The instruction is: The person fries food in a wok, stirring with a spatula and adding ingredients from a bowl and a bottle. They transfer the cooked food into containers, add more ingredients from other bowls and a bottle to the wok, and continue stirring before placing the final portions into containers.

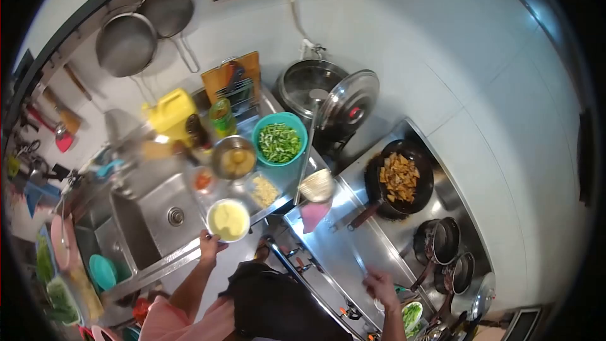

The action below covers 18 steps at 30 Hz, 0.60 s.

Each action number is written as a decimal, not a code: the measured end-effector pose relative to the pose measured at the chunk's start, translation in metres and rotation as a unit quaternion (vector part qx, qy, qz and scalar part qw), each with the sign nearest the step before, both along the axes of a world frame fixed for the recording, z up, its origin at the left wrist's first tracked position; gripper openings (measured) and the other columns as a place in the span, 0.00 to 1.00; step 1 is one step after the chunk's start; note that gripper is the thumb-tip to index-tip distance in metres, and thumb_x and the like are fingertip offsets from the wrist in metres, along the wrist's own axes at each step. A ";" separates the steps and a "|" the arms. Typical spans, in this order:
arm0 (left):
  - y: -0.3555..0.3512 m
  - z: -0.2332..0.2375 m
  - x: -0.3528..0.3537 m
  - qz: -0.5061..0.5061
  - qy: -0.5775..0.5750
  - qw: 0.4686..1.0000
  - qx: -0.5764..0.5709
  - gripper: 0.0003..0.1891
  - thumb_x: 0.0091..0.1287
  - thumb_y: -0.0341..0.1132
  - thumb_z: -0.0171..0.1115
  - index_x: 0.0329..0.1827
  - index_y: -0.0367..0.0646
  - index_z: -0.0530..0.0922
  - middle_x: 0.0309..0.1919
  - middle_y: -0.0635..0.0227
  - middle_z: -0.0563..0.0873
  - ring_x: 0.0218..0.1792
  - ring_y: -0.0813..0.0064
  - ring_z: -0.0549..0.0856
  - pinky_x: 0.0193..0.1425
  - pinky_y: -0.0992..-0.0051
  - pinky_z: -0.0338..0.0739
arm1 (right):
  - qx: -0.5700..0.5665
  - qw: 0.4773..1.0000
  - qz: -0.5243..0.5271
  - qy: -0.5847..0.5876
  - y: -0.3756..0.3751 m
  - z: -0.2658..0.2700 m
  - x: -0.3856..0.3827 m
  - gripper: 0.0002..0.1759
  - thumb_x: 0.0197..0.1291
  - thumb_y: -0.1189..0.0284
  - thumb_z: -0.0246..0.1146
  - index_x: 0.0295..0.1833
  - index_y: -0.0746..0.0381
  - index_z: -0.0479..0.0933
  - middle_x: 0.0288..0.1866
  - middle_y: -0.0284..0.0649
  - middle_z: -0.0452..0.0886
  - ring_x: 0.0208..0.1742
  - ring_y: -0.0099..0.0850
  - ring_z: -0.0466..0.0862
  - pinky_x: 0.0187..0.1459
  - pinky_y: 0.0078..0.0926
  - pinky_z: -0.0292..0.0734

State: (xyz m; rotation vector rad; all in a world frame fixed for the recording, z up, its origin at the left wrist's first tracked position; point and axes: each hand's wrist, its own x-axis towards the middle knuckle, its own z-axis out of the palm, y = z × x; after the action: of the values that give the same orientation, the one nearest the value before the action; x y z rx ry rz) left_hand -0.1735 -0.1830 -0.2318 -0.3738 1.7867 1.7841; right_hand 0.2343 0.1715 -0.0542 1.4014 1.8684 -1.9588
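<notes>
My left hand (211, 246) grips the lower edge of a white bowl (228, 220) of pale yellow liquid, held near the counter's front edge by the sink. My right hand (381, 288) is over the front of the steel stove top, its fingers curled. A thin, blurred, pale streak runs up from those fingers; what it is I cannot make out. Beyond that hand, a dark frying pan (374, 180) holds browned pieces of food (399, 178). Near the bowl are chopped pale bits (264, 191) and a small dish of red pieces (202, 180).
A teal bowl of chopped greens (279, 143) and a steel bowl (234, 157) stand behind. The sink (148, 211) is at left. A large pot (312, 79) with a leaning glass lid (351, 102) is at the back. Small pans (447, 240) occupy the right stove side.
</notes>
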 end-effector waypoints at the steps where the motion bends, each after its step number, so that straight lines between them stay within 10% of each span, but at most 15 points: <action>1: 0.005 0.012 0.010 0.008 0.009 1.000 0.014 0.17 0.66 0.24 0.57 0.56 0.38 0.64 0.48 0.53 0.77 0.38 0.59 0.88 0.41 0.59 0.91 | -0.013 0.998 0.054 -0.004 -0.009 -0.004 -0.004 0.25 0.70 0.72 0.58 0.72 0.56 0.72 0.23 0.28 0.73 0.19 0.17 0.72 0.20 0.19 0.66; 10: 0.044 0.043 0.058 0.038 0.053 0.997 0.034 0.14 0.67 0.24 0.61 0.50 0.40 0.65 0.41 0.62 0.73 0.37 0.66 0.86 0.38 0.67 0.91 | 0.269 0.887 0.374 0.029 -0.068 0.011 -0.081 0.23 0.70 0.64 0.58 0.70 0.52 0.74 0.32 0.58 0.82 0.34 0.57 0.83 0.41 0.47 0.80; 18: 0.054 0.054 0.061 0.043 0.010 0.996 0.078 0.15 0.67 0.23 0.61 0.51 0.39 0.64 0.41 0.57 0.77 0.33 0.66 0.87 0.38 0.68 0.91 | 0.118 0.939 0.323 0.018 -0.057 0.013 -0.078 0.26 0.70 0.64 0.60 0.72 0.55 0.71 0.30 0.46 0.83 0.30 0.37 0.83 0.41 0.35 0.79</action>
State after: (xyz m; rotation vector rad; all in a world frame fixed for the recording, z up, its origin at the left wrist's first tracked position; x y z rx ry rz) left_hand -0.1122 -0.1286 -0.1774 -0.3763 1.6537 1.9785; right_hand 0.1564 0.1141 -0.0413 0.6392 2.2527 -1.4748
